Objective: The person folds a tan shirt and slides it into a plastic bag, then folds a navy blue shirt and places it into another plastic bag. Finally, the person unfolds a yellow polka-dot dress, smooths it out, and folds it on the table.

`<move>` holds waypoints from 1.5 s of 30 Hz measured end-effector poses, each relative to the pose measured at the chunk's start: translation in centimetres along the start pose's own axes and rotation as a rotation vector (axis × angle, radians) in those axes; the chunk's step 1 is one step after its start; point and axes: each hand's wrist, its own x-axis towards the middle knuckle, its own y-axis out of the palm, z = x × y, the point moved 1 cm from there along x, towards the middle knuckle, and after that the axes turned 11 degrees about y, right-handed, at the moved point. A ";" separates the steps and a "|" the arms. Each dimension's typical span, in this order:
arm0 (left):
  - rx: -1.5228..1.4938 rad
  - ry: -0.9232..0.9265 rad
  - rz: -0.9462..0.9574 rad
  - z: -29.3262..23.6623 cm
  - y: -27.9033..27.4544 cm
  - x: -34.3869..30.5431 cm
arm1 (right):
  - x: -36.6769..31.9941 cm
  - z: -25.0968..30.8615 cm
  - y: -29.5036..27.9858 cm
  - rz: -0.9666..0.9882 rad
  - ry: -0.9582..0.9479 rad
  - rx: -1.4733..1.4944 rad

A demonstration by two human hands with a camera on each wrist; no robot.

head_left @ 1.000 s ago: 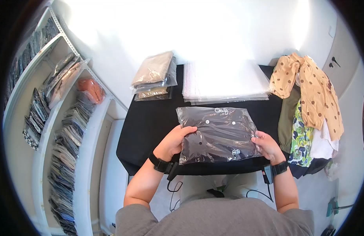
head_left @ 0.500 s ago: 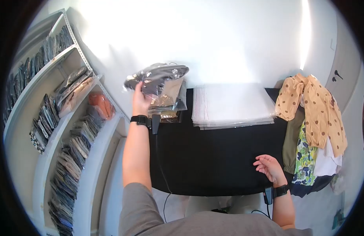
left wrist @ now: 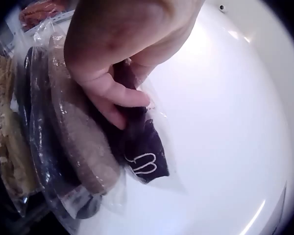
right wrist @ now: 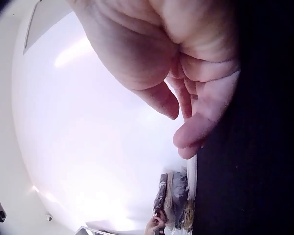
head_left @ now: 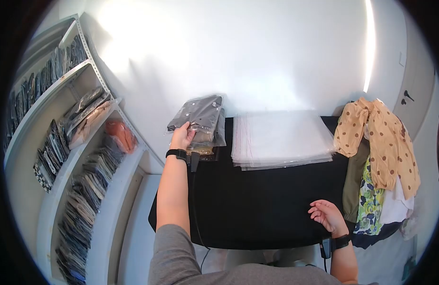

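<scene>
In the head view a dark garment in a clear bag [head_left: 198,114] lies on top of a stack of bagged garments at the table's back left. My left hand [head_left: 183,136] grips its near edge, thumb on top. The left wrist view shows the fingers of my left hand [left wrist: 132,54] curled round the dark bagged garment [left wrist: 149,152], beside a beige bagged one [left wrist: 81,132]. My right hand [head_left: 327,216] hovers over the table's right front with loosely bent fingers and nothing in them; the right wrist view shows the same right hand [right wrist: 171,63].
A pile of clear flat bags [head_left: 283,138] lies at the back middle of the black table [head_left: 257,209]. Loose clothes, including a dotted tan garment [head_left: 383,142], hang over the right edge. Shelves [head_left: 103,190] with bagged garments stand at the left.
The dark bagged garment went from both hands at the table's front to the back-left stack, carried by my left hand, and now lies flatter there. My right hand let go of it.
</scene>
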 end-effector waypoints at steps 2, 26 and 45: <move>-0.001 0.027 -0.035 0.8 -0.2 0.7 | -0.1 0.1 0.0 0.011 0.004 0.020; -0.343 -0.175 -0.083 12.9 1.9 -15.5 | 0.5 6.3 -1.2 -0.098 -0.111 -0.158; -0.163 -0.177 -0.024 12.2 5.1 -16.9 | 14.6 23.0 -19.1 -0.877 -0.425 -0.388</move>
